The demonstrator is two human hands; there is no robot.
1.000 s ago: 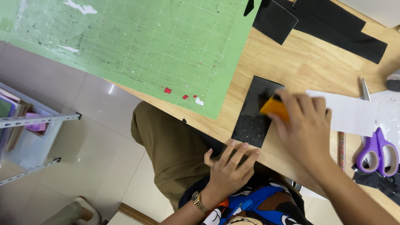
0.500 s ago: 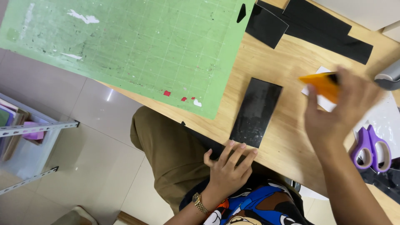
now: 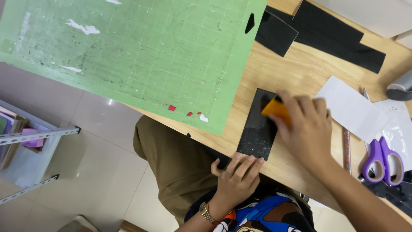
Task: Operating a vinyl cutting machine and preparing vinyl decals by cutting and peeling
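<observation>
Black sheet (image 3: 257,129), lying mid-frame on the wooden table (image 3: 296,64), is pinned at its lower edge by the left hand's (image 3: 236,178) spread fingers while an orange scraper (image 3: 277,111) is gripped in the right hand (image 3: 307,129), so it could easily get creased if that pinned edge slips.

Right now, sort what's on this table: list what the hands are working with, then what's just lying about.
In use:
right hand
orange scraper
black sheet
left hand, at the sheet's near edge

Lying about:
green cutting mat
purple scissors
black strips
white paper
</observation>
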